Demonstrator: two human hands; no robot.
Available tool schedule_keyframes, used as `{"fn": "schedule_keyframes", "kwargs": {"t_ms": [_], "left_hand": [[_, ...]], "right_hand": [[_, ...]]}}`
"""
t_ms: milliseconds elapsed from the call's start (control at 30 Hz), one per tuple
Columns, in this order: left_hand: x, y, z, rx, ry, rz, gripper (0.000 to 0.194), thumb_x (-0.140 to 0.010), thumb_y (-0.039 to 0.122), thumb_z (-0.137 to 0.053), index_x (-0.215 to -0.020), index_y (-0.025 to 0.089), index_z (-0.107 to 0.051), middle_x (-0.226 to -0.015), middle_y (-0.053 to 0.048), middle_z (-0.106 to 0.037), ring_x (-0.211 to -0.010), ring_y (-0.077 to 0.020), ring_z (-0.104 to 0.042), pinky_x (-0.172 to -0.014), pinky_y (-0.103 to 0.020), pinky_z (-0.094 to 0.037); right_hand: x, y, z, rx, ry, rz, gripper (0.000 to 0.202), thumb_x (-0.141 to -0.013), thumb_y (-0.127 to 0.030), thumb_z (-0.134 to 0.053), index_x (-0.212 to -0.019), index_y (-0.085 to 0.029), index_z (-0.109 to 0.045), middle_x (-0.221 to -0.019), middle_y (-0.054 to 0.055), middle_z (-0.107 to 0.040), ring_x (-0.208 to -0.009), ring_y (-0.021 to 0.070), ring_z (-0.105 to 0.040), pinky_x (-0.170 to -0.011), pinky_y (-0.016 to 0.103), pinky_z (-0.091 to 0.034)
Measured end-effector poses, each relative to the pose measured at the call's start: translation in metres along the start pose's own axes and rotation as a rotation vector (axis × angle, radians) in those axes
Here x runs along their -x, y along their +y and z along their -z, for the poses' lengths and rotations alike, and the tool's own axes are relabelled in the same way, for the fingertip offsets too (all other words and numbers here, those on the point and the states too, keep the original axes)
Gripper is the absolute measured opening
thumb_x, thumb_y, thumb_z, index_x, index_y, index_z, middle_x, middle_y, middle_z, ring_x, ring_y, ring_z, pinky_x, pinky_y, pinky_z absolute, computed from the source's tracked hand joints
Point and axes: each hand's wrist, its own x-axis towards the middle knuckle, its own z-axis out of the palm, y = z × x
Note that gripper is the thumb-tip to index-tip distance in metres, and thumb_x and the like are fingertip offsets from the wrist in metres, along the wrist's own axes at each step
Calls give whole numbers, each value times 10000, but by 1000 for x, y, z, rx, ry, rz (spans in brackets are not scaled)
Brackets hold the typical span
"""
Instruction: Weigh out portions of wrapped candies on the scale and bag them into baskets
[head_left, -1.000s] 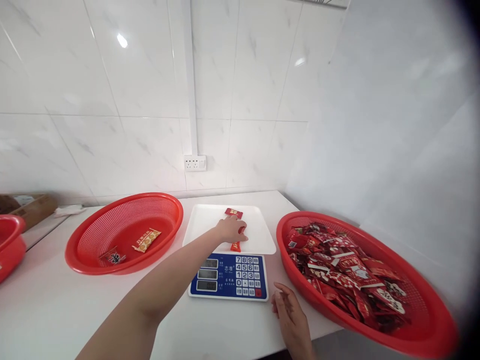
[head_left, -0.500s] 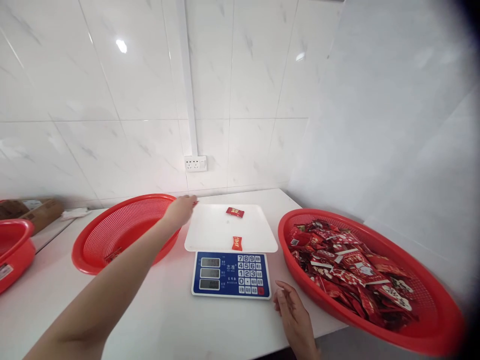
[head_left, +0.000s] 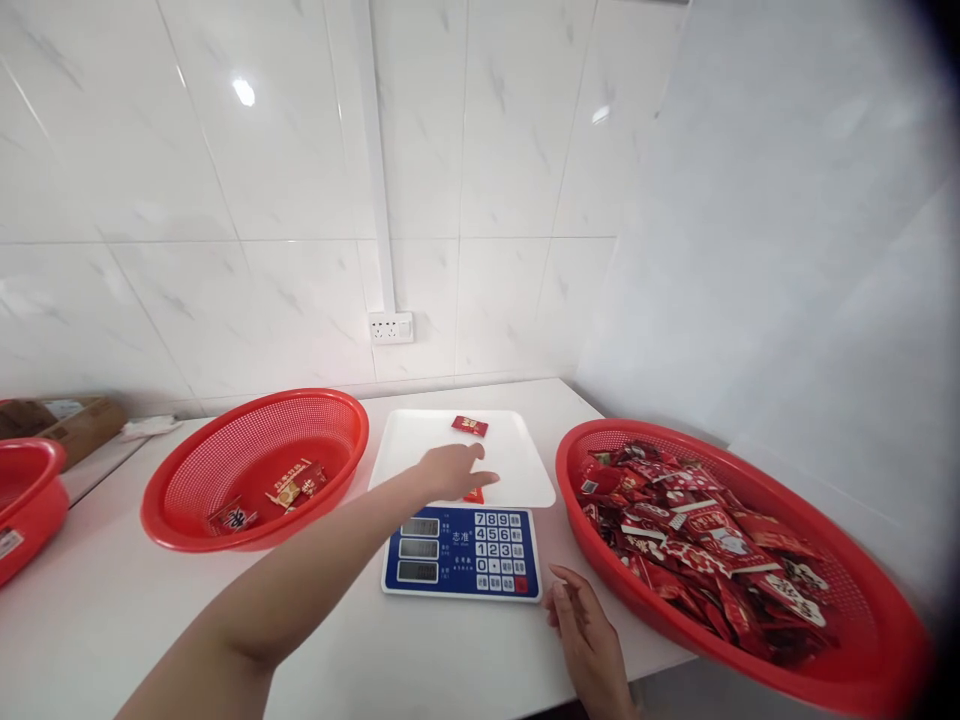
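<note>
My left hand (head_left: pixel 456 472) is over the white weighing tray (head_left: pixel 405 440), thumb and forefinger apart, with nothing between them. Just under it, partly hidden, lies a small red packet (head_left: pixel 473 495) near the tray's front edge. A darker red packet (head_left: pixel 469 426) rests at the back of the tray. My right hand (head_left: pixel 586 630) hovers or rests beside the blue keypad panel (head_left: pixel 461 552), fingers loosely curled but apart, holding nothing visible. The left red basket (head_left: pixel 180 465) has several packets (head_left: pixel 296 485) at its bottom.
On the right a big red basket (head_left: pixel 877 640) is heaped with red packets (head_left: pixel 705 530). Another red basket (head_left: pixel 30 500) is cut off at the left edge, near cardboard boxes (head_left: pixel 86 430). Behind stands a tiled wall with a socket (head_left: pixel 391 327).
My left hand has moved right and towards me, from between the left basket and the tray to over the tray. The small red item in its fingers is gone. My right hand has barely moved.
</note>
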Motion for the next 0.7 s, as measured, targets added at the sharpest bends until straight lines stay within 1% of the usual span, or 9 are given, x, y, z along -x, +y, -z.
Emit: {"fn": "schedule_keyframes", "kwargs": {"t_ms": [67, 167, 233, 300, 400, 467, 567, 633, 700], "left_hand": [[-12, 10, -5, -23, -57, -35, 526, -759, 537, -553, -1196, 246, -507, -1021, -76, -662, -944, -265, -614, -754, -356, -477], [-30, 10, -3, -62, -85, -60, 504, -756, 412, -629, -1204, 219, -503, -1079, -84, -627, -938, -236, -607, -767, -358, -486], [-42, 5, 2, -89, -56, -66, 421, -822, 382, -571, -1193, 193, -507, -1133, -86, -587, -970, -207, -584, -825, -391, -478], [-55, -2, 6, -112, 7, -75, 391, -854, 372, -527, -1198, 188, -498, -1194, -98, -543, -1069, -222, -531, -891, -428, -444], [-70, -10, 7, -122, 92, -117, 474, -830, 430, -528, -1251, 227, -449, -1307, -104, -471, -1260, -262, -376, -988, -409, -366], [-77, -13, 2, -123, 109, -138, 502, -842, 504, -462, -1263, 232, -436, -1343, -102, -443, -1313, -270, -304, -1029, -407, -319], [-80, -16, -10, -142, 100, -160, 501, -862, 553, -367, -1209, 212, -486, -1265, -109, -499, -1264, -278, -372, -1026, -416, -313], [-78, -17, -17, -159, 109, -171, 503, -873, 555, -327, -1178, 198, -509, -1197, -114, -524, -1171, -266, -461, -987, -405, -350], [-73, -17, -21, -176, 139, -169, 509, -888, 547, -282, -1176, 192, -506, -1164, -119, -522, -1097, -257, -505, -936, -401, -388]], "right_hand": [[1, -2, -1, -15, 18, 1, 489, -769, -628, -488, -982, -200, -591, -641, 12, -602, -567, 178, -560, -567, 285, -478], [4, -3, -6, -41, 83, 13, 448, -787, -598, -488, -985, -209, -590, -623, -5, -587, -545, 162, -539, -559, 270, -461], [5, -2, -9, -31, 111, 13, 437, -796, -592, -476, -983, -214, -592, -606, -15, -577, -534, 157, -528, -553, 265, -448], [5, -2, -11, -6, 109, 8, 444, -796, -602, -465, -975, -218, -595, -591, -20, -570, -523, 157, -522, -542, 263, -437], [4, -1, -12, 11, 97, 6, 451, -801, -608, -449, -980, -222, -597, -586, -18, -567, -520, 163, -524, -543, 265, -434], [4, 0, -12, 13, 94, 10, 450, -803, -607, -446, -981, -224, -601, -585, -15, -566, -517, 166, -521, -544, 267, -436], [4, 0, -11, 12, 91, 8, 443, -808, -599, -447, -982, -223, -605, -588, -15, -570, -519, 162, -521, -549, 260, -438], [4, 1, -10, 12, 85, 2, 442, -811, -591, -450, -988, -216, -602, -596, -16, -576, -530, 158, -526, -553, 253, -440], [5, 1, -10, 18, 77, -4, 442, -811, -585, -454, -993, -209, -600, -602, -17, -578, -539, 154, -530, -559, 246, -443]]}}
